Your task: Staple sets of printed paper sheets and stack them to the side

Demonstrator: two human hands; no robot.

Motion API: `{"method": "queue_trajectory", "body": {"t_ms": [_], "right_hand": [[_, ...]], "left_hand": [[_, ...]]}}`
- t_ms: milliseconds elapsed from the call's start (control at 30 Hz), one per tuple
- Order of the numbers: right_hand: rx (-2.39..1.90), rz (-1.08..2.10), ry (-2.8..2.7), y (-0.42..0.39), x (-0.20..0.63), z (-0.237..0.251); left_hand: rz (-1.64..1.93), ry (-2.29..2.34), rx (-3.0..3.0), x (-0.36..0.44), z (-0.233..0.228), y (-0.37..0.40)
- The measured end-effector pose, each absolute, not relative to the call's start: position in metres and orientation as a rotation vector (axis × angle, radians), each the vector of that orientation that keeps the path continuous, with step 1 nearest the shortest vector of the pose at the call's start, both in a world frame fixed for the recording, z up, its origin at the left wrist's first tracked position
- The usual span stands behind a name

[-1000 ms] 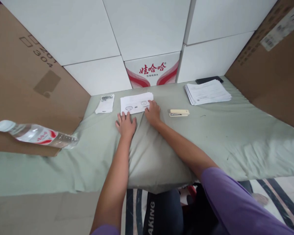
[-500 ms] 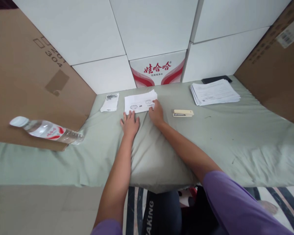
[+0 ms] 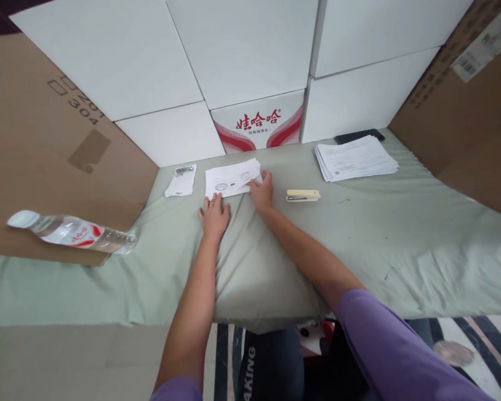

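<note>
A small stack of white paper sheets (image 3: 229, 175) with round stamp marks lies on the green cloth. My left hand (image 3: 215, 217) rests with fingers spread, its tips on the near left edge of the stack. At the near right corner, my right hand (image 3: 262, 192) is closed on the paper, and that corner is bent up off the stack. How many sheets it grips I cannot tell. To the right lies a cream stapler (image 3: 303, 195), apart from both hands. A small white packet (image 3: 181, 181) with dark pieces at its top lies to the left.
A thicker pile of printed sheets (image 3: 357, 159) lies at the right, in front of a black phone-like object (image 3: 359, 136). White boxes (image 3: 259, 44) stand along the back. Cardboard boxes flank both sides, with a water bottle (image 3: 73, 231) tilted at the left.
My right hand has lifted and bent the stack's near right corner. My left hand stays at the near edge. The whole view has shifted slightly.
</note>
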State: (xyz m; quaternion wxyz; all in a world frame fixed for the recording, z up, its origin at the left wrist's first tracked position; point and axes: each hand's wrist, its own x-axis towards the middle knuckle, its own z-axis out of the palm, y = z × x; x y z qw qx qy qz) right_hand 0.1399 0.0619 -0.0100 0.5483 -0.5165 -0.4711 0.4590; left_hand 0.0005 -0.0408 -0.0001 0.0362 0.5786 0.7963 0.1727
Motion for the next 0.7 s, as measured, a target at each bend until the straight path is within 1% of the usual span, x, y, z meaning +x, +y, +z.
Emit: {"method": "queue_trajectory", "body": {"t_ms": [167,333,567,700], "right_hand": [[-1.133,1.323,-0.938,0.066,0.136,0.001],[-1.118,1.513,-1.015,0.061,0.127,0.009],[-1.159,1.478,-1.092,0.053,0.126,0.01],[-1.184,1.563,-0.976,0.051,0.124,0.017]], "left_hand": [[0.605,2.443,1.76,0.001,0.002,-0.041],[0.647,2.458,1.773,-0.001,-0.001,-0.04],[0.684,2.473,1.795,-0.002,-0.003,-0.039],[0.689,2.464,1.797,0.0,-0.002,-0.039]]}}
